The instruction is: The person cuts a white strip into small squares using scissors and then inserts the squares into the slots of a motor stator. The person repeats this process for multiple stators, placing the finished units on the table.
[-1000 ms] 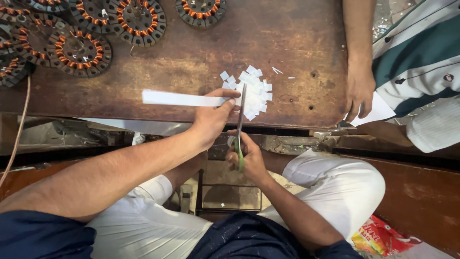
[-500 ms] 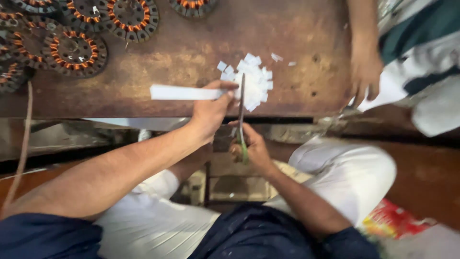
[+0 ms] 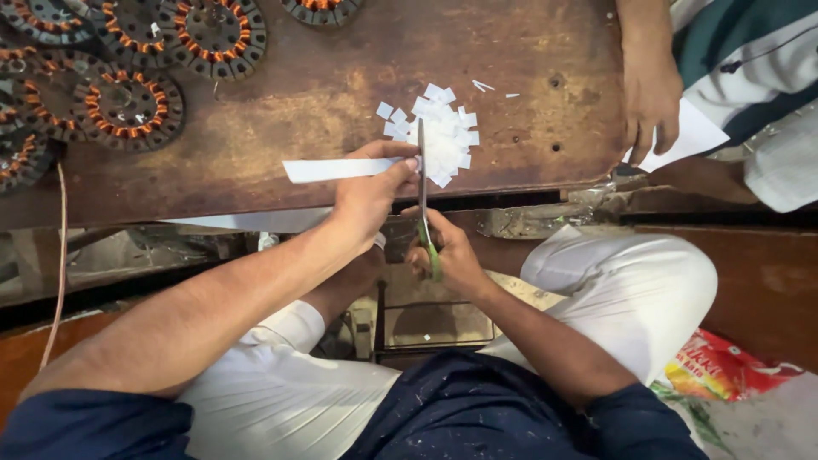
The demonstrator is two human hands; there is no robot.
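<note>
Left hand [image 3: 368, 189] pinches long flat white paper strip [image 3: 332, 169] over worn brown wooden bench [image 3: 281, 111]. Right hand [image 3: 447, 251] curls tight round green-handled scissors [image 3: 423, 200], thin blades at strip end. Little white square paper bits [image 3: 443, 136] heaped just behind. Round copper-wound coils [image 3: 128, 102] far left.

A worn, scuffed brown wooden tabletop [image 3: 324, 94] carries the work. Near its centre, towards one o'clock, lies a loose heap of small white paper squares [image 3: 443, 136], with a few stray paper slivers [image 3: 484, 85] just beyond it at twelve. Round copper-wound motor stators [image 3: 128, 106] crowd the ten o'clock corner, another stator [image 3: 322, 8] sitting at the far edge at twelve. At three o'clock a white sheet [image 3: 694, 132] rests on the tabletop's edge.
</note>
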